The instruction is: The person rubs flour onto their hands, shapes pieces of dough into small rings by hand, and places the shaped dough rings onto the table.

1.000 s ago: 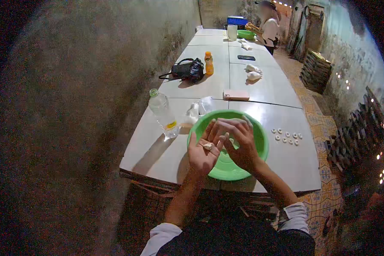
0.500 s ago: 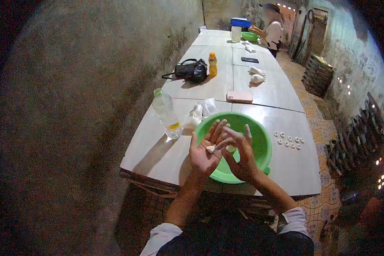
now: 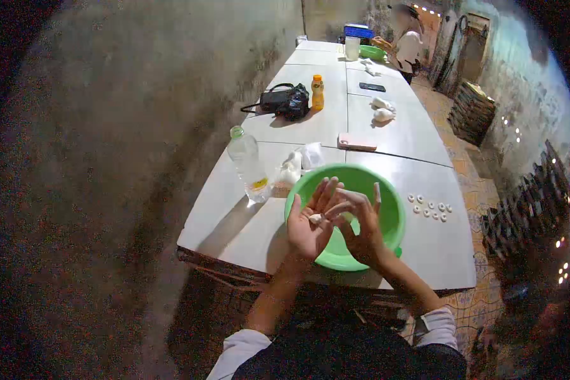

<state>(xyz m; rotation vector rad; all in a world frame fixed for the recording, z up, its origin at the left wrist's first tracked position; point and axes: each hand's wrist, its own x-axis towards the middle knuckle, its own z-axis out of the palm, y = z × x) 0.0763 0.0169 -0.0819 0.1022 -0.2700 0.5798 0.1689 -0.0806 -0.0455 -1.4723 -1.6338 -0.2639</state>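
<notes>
Over a green basin (image 3: pixel 396 221) my left hand (image 3: pixel 308 228) is turned palm up with its fingers spread, and a small white lump (image 3: pixel 315 218) lies on the palm. My right hand (image 3: pixel 363 231) is bent over it from the right, its fingers apart and some fingertips close to the lump. Whether they touch it is too small to tell. To the right of the basin, several small white rings (image 3: pixel 431 206) lie in two rows on the white table (image 3: pixel 437 253).
Left of the basin stand a clear bottle (image 3: pixel 247 161) and white bags (image 3: pixel 291 168). Farther back are a pink phone (image 3: pixel 357 142), black bag (image 3: pixel 285 101), orange bottle (image 3: pixel 317 92), white bundles (image 3: pixel 383 114) and dark phone (image 3: pixel 372 87). A person (image 3: pixel 408 44) stands at the far end.
The view has shifted slightly. My right hand's fingers have spread and moved a little over my left palm, where the white lump still lies.
</notes>
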